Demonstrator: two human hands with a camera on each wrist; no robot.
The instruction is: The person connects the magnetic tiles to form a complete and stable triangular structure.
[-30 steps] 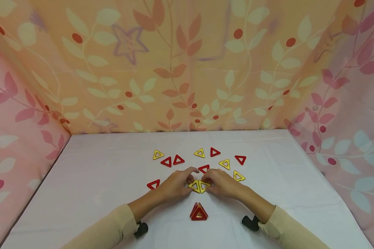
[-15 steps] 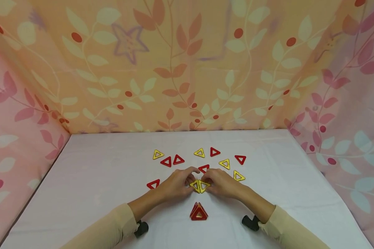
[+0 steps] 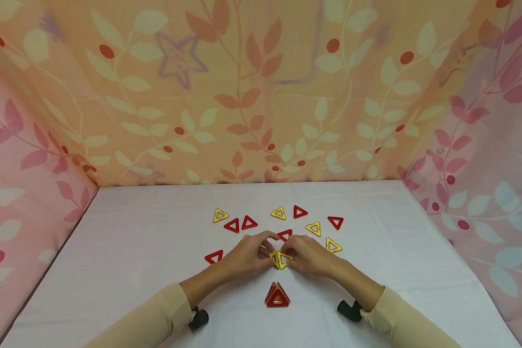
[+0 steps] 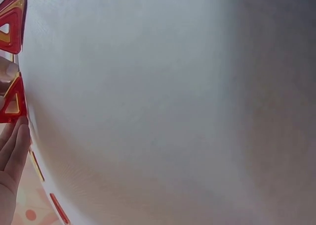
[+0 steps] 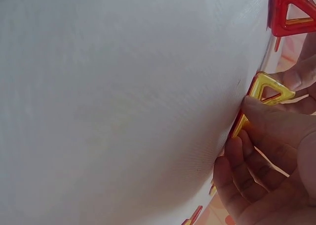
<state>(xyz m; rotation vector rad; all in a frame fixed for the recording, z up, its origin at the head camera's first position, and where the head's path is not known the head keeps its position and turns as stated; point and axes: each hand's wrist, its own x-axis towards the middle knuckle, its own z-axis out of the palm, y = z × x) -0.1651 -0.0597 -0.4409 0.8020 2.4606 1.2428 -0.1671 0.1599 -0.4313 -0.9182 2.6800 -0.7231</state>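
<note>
While your left grip (image 3: 251,254) and right grip (image 3: 309,254) pinch the yellow triangles (image 3: 280,261) at lower centre, tilt them slowly, edges aligned.

A peach-orange curtain (image 3: 261,116) printed with leaves and a purple star (image 3: 181,60) hangs behind the white-covered desk (image 3: 135,232); pink leaf-patterned cloth (image 3: 496,159) walls both sides. The light is soft.

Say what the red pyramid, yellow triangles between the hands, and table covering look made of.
Red pyramid: probably glossy plastic; shiny highlights on its frames.
Yellow triangles: likely glossy plastic, perhaps translucent; bright highlights on smooth edges.
Table covering: looks like matte cloth; faint creases and weave-like texture, fibre unclear.
</note>
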